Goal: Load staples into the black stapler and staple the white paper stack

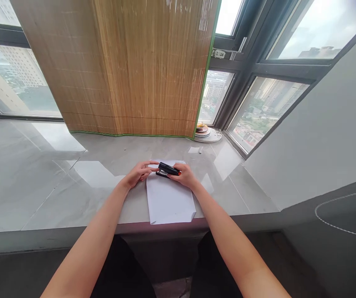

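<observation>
White paper (170, 203) lies on the grey marble-like sill, its lower right corner curled up. Over the far part of the paper is a black stapler (169, 169), with its jaws apart toward the left. My right hand (184, 174) is wrapped round the stapler's right end, where a bit of red shows. At the paper's upper left edge, my left hand (141, 171) has its fingers apart, their tips beside the stapler's left end. Whether those fingertips touch the stapler or the paper is too small to tell.
A bamboo blind (146, 70) with green edging hangs down to the back of the sill (72, 182). Stacked plates (207, 135) stand in the back right corner by the window. A small scrap (200, 150) lies right of the blind.
</observation>
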A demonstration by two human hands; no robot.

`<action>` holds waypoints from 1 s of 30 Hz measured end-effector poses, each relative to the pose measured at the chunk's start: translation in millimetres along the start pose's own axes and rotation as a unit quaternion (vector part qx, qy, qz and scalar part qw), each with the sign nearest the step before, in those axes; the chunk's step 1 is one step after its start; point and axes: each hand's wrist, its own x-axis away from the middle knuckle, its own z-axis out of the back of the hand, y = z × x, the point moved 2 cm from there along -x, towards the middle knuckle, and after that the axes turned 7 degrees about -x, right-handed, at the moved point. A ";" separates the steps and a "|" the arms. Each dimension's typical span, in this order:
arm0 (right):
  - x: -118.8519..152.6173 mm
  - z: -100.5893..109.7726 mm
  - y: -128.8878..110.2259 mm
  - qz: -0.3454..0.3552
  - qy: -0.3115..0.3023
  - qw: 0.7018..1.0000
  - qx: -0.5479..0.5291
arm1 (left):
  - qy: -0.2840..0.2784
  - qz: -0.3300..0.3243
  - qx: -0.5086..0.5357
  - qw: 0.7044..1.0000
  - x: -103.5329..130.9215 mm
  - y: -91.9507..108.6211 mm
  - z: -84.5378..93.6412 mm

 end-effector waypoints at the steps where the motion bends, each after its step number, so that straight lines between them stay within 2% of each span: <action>1: 0.0 0.4 -0.9 0.000 0.000 1.000 -0.003 | 0.002 0.001 -0.004 1.000 -1.3 -0.8 0.1; 5: 0.5 1.9 -6.7 0.013 -0.006 1.000 -0.008 | 0.056 -0.002 -0.030 0.998 -6.4 -7.1 -2.5; 8: 1.1 4.7 -9.0 0.019 0.023 0.999 -0.013 | 0.155 -0.037 -0.089 0.983 -10.6 -8.0 -2.7; 10: 1.2 9.6 -6.8 0.002 0.089 0.996 -0.023 | 0.236 -0.082 -0.175 0.952 -17.0 -3.2 -0.6; 12: 1.7 17.4 -1.3 -0.036 0.193 0.980 -0.035 | 0.267 -0.122 -0.280 0.914 -29.8 4.7 -0.8; 16: 5.7 35.2 12.5 -0.106 0.406 0.907 -0.029 | 0.206 -0.152 -0.453 0.854 -69.4 15.4 -20.1; 19: 9.0 44.7 20.0 -0.142 0.492 0.859 -0.010 | 0.178 -0.142 -0.564 0.794 -91.4 12.9 -46.2; 21: 9.8 47.8 23.0 -0.154 0.509 0.847 -0.005 | 0.143 -0.147 -0.604 0.770 -98.4 7.8 -61.8; 23: 9.6 48.3 24.6 -0.157 0.505 0.849 -0.002 | 0.117 -0.156 -0.618 0.762 -100.9 2.9 -70.2; 27: 9.2 41.8 24.8 -0.156 0.475 0.866 0.002 | 0.111 -0.156 -0.614 0.765 -101.8 -1.3 -66.3; 30: 8.9 39.0 23.8 -0.152 0.464 0.873 -0.004 | 0.107 -0.170 -0.582 0.788 -102.3 -0.7 -58.8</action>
